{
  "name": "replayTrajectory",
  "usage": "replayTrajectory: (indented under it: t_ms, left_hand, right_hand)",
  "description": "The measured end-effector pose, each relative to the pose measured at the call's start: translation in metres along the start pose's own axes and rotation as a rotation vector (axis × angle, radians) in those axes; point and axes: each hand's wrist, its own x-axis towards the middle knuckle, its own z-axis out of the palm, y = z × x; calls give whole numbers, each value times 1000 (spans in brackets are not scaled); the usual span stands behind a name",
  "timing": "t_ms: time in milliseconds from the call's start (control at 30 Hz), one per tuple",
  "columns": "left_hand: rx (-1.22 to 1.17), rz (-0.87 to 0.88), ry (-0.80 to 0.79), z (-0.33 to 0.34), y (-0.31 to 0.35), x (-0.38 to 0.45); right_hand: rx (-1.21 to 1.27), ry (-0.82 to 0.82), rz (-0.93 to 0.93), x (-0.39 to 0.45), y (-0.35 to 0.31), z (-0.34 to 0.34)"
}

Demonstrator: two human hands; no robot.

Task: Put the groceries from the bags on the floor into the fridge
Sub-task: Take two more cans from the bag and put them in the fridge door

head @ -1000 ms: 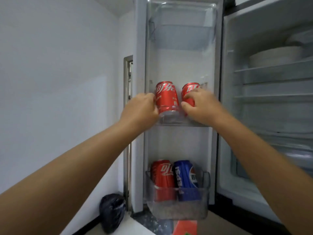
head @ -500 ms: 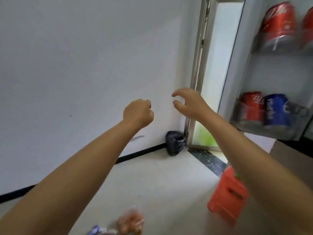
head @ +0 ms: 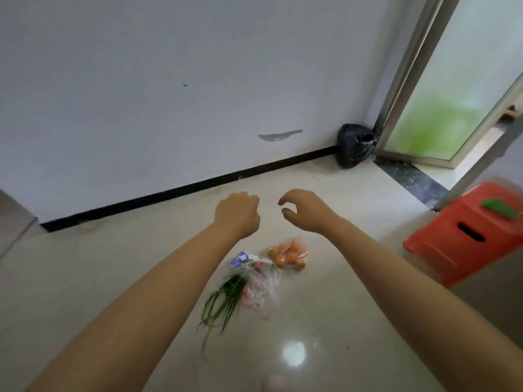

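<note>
While we look down at the pale tiled floor (head: 113, 278), both our arms reach forward above it with nothing in them. Our left hand (head: 237, 215) is clenched into a loose fist, and just to its right our right hand (head: 304, 209) hangs empty with its fingers curved and thumb apart from them. Below the hands, on the floor, lie the groceries: a bunch of green onions (head: 223, 301) poking out of a clear bag (head: 261, 290) with pink and blue items we cannot make out, and beside it a bag of orange fruit (head: 288, 256). Farther back a black bag (head: 353, 149) sits in the corner where the white wall (head: 141, 94) meets the frosted door (head: 452, 94). At far right stands an orange stool (head: 452, 250) with something green (head: 501, 209) on top.
</note>
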Motion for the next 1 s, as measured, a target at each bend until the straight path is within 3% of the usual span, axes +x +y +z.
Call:
replayTrajectory:
  t_ms: [300, 467, 700, 1000]
  left_hand:
    - [-204, -78, -287, 101, -96, 78]
    - [-184, -92, -454, 128, -152, 130]
    - [-93, 41, -628, 183, -227, 193]
    - [6, 266, -821, 324, -316, 253]
  right_hand:
    - [228, -167, 272, 104, 23, 129]
    - [226, -283, 378, 166, 18, 177]
    - [293, -317, 617, 227, -5, 239]
    - [476, -258, 973, 291, -11, 395]
